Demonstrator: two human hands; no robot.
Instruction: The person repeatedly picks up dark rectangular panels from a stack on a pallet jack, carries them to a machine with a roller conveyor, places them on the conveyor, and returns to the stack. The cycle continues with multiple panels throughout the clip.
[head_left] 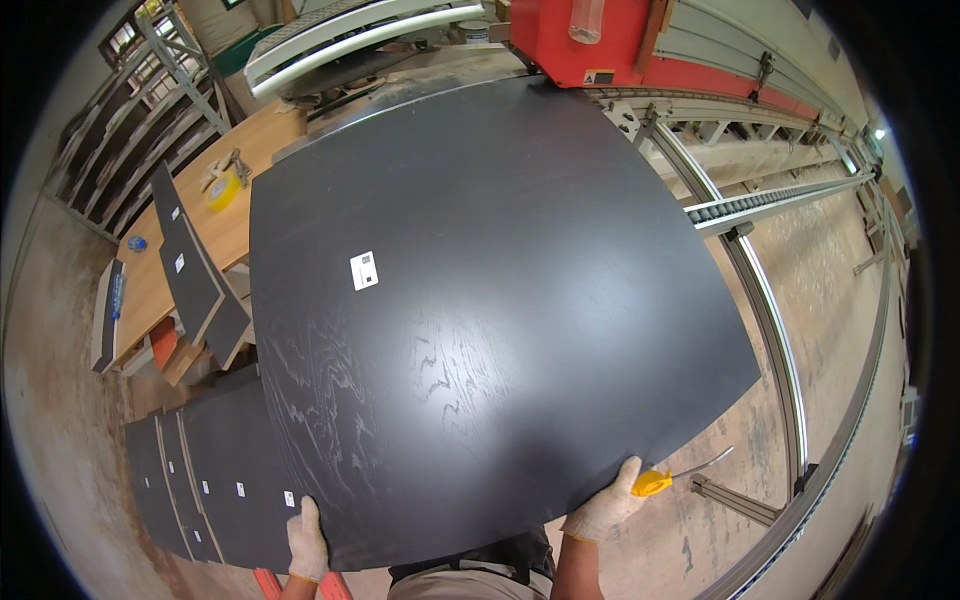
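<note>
A large black wood-grain panel (480, 300) with a small white label (364, 270) fills the middle of the view. My left hand (306, 542), in a white glove, grips its near edge at the lower left. My right hand (608, 510), also gloved, holds the near edge at the lower right and also grips a yellow-handled tool (655, 482) with a thin metal blade pointing right. The panel's far edge reaches toward a red machine (580, 40).
A stack of black panels (200, 480) lies at the lower left, with more narrow black boards (190, 270) beside a wooden table (235, 215) carrying a yellow tape roll (221, 190). A metal rail and roller conveyor (770, 200) curve along the right. Shelving (140, 110) stands at the far left.
</note>
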